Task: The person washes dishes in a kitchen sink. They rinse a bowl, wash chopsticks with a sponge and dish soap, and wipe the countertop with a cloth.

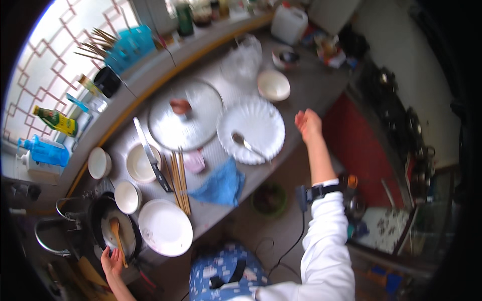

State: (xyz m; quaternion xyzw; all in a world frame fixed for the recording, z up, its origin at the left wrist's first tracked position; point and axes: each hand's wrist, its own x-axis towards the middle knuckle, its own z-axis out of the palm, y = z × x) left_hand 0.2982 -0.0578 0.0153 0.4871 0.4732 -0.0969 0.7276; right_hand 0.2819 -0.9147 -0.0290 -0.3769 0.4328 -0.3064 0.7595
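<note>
My left hand (112,261), palm up with loose fingers, is beside the handle end of a wooden spatula (116,229). I cannot tell whether they touch. The spatula rests in a dark wok (94,225) holding whitish liquid. My right hand (308,125) hangs in the air past the counter's front edge, loosely curled with nothing visible in it. Nearest to it is a scalloped white plate (260,116) with a metal spoon (246,145) on it. A white bowl (273,86) stands beyond. Between my hands lie a blue cloth (222,184), wooden chopsticks (179,184) and a white plate (165,227).
A glass lid (184,129) lies on the counter. A black-handled knife (152,156) spans a bowl (137,165). Two more bowls stand near the faucet (49,244). Bottles and a blue chopstick holder (130,47) line the windowsill. A green basin (268,199) sits on the floor.
</note>
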